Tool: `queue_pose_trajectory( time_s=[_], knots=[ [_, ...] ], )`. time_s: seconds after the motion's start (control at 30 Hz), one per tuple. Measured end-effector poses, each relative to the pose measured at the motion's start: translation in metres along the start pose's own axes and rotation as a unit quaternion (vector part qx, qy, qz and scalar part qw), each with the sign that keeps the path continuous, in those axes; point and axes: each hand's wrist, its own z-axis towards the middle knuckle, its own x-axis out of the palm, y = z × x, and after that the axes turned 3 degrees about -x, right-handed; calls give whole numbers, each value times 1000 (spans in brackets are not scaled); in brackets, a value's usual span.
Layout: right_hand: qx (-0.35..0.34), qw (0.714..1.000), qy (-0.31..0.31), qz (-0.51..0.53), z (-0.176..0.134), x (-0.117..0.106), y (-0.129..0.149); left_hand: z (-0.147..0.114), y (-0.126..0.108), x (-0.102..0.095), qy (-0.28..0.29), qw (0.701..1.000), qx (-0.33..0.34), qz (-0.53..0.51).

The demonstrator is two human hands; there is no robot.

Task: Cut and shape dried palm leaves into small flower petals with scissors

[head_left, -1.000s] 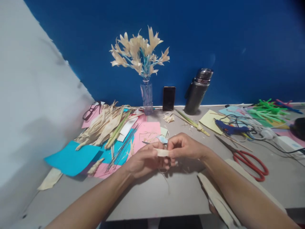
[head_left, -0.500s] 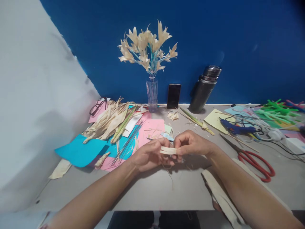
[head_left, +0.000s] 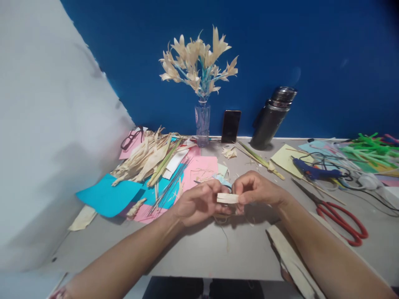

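Observation:
A short, pale strip of dried corn husk (head_left: 227, 198), with slits along its length, lies between my hands above the table. My right hand (head_left: 258, 190) pinches its right end between thumb and fingers. My left hand (head_left: 198, 203) is turned palm up, its curled fingers behind and under the strip; the strip's left end shows in front of them. Part of the left fingers is hidden by the husk. Just below the hands, thin loose fibres (head_left: 225, 232) trail on the table. Behind them sits a small pair of scissors, mostly covered by the hands.
Left, dried husks (head_left: 146, 160) and thin wires (head_left: 170, 189) lie on coloured paper (head_left: 109, 195). A bottle (head_left: 202, 124) of husk flowers, a phone (head_left: 231, 126) and a flask (head_left: 272, 120) stand behind. Red-handled scissors (head_left: 343, 220), a blue glue gun (head_left: 316, 169) and a husk piece (head_left: 293, 257) lie right.
The view has swung slightly left, so everything sits further right. The husk strip's left end now stands clear of my left thumb, and its slit faces me more.

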Motion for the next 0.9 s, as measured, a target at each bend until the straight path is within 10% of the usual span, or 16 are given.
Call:
queue_pose_trajectory(
  time_s=[0.33, 0.6, 0.9],
  knots=[
    [12, 998, -40, -36, 5, 10, 2, 1, 1, 1, -28, 999, 14, 37],
    [-116, 926, -357, -20, 16, 9, -2, 7, -6, -5, -143, 983, 90, 78],
    [-29, 909, -357, -211, 24, 37, -6, 11, 9, -4, -222, 952, 76, 194]
  ],
)
